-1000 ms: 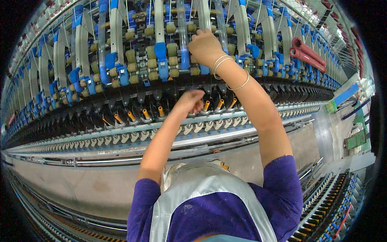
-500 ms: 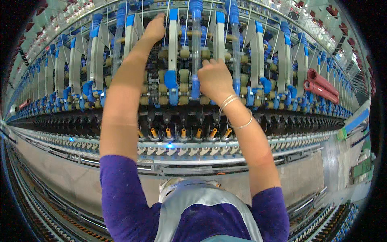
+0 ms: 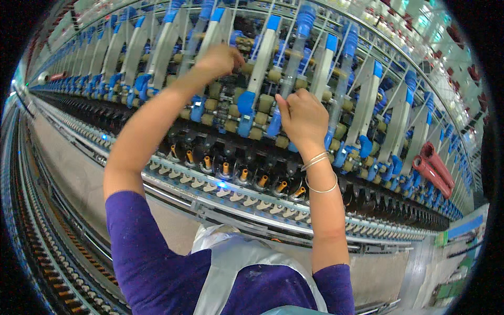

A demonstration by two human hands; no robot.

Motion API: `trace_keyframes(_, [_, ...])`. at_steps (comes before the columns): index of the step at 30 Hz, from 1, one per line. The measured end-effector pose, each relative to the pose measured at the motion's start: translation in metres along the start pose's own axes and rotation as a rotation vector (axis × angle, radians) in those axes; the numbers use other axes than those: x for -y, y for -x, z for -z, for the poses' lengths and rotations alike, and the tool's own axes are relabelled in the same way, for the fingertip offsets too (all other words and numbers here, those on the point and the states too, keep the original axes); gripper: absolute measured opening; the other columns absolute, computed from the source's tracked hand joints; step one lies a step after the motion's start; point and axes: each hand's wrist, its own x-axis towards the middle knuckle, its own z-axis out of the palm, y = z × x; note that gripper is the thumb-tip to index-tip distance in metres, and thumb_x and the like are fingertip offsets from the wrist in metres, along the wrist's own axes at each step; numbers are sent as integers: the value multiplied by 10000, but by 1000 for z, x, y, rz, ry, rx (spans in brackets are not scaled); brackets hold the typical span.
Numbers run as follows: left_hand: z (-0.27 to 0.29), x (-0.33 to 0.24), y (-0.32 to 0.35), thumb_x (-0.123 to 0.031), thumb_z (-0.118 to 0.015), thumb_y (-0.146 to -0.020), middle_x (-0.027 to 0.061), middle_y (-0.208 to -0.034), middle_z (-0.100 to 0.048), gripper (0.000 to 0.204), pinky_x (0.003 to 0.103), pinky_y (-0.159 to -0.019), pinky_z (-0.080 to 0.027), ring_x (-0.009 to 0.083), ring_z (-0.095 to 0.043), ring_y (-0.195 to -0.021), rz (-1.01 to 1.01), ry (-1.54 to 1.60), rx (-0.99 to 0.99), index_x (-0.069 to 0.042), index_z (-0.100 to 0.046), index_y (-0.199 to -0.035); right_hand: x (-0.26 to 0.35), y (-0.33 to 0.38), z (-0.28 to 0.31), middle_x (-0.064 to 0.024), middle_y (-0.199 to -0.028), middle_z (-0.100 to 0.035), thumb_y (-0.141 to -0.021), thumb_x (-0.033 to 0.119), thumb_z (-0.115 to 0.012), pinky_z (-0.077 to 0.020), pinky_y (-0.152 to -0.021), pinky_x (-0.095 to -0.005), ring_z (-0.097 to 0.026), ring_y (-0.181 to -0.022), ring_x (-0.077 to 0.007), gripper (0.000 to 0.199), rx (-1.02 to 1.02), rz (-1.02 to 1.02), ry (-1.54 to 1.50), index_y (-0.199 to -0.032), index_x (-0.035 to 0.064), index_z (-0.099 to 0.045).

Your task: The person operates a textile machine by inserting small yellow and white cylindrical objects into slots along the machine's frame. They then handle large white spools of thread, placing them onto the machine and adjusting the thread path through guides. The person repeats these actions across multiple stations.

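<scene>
My left hand (image 3: 219, 59), smeared by motion, hovers over the drafting section of a spinning machine, beside a grey arm with a blue cap (image 3: 215, 32). One or two of its fingers point right; whether it pinches anything is not clear. My right hand (image 3: 305, 119), with thin bangles (image 3: 316, 160) at the wrist, has its fingers curled and the thumb raised. Anything inside it is hidden. It is just right of a clear tube with blue ends (image 3: 290, 71). Between my hands stands another grey arm (image 3: 264, 55) above tan rollers (image 3: 261, 118).
Below the rollers runs a row of spindles with orange tubes (image 3: 226, 168), above a metal rail with a lit blue lamp (image 3: 222, 184). Red tubes (image 3: 434, 170) lie across the machine at right. A second machine row (image 3: 58, 257) stands at lower left, across the aisle floor.
The view has tilted, so the machine now slopes down to the right. My left hand has come down and nearer from the upper rods. My right thumb now stands out from the curled fingers.
</scene>
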Motion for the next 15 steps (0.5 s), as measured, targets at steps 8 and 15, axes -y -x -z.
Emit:
trace_keyframes(8, [-41, -14, 6, 92, -456, -775, 146, -1165, -649, 597, 407, -718, -560, 288, -691, -866, 364, 210, 382, -98, -533, -1335, 2, 2, 8, -119, -777, -613, -875, 322, -589, -503, -680, -409, -613, -772, -302, 333, 169, 25, 5, -710, 48, -681])
trace_keyframes(15, [-29, 4, 2, 37, -493, -801, 162, -1147, -634, 484, 441, -705, -567, 300, -683, -822, -318, -340, 642, -52, -562, -1272, -1, 4, 4, -107, -740, -603, -881, 335, -584, -493, -657, -412, -610, -734, -302, 340, 106, 22, 42, -703, 59, -673])
